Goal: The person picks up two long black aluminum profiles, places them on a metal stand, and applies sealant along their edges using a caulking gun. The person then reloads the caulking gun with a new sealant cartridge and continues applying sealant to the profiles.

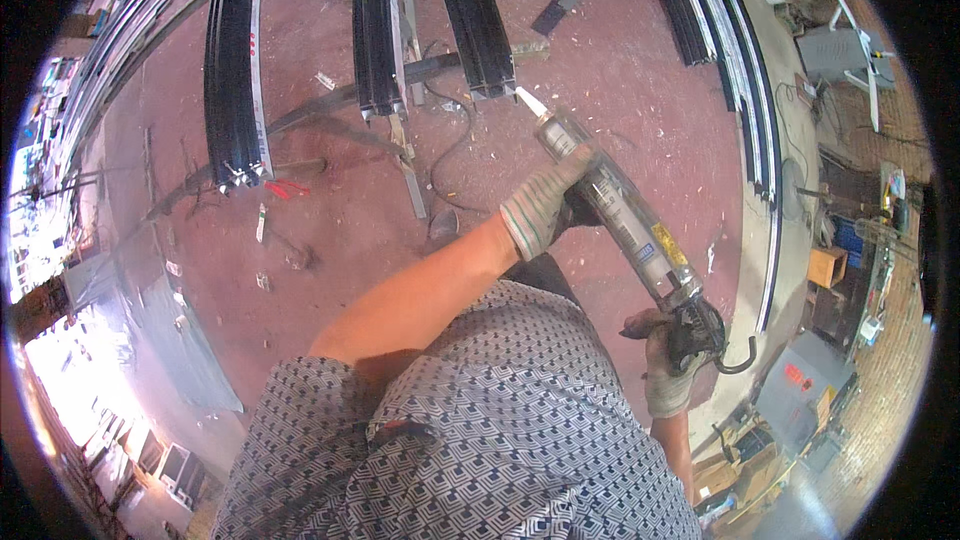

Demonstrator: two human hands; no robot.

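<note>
A caulking gun (626, 214) with a clear barrel lies slantwise across my view, its white nozzle (531, 101) pointing up and left. My left hand (551, 199), in a striped knit glove, grips the barrel near its front. Around the handle and trigger at the rear is my gloved right hand (667, 367). The nozzle tip is close to the cut end of a black metal profile (476, 22); whether they touch I cannot tell. Two more bundles of black profiles, one in the middle (377, 22) and one farther left (234, 75), show cut ends towards me.
Long profiles (739, 52) run along the right side, with more (142, 22) at the upper left. A cable (469, 127), a metal strip (415, 191) and red scraps (286, 189) lie on the reddish floor. Cluttered shelving and a grey box (799, 382) stand at the right.
</note>
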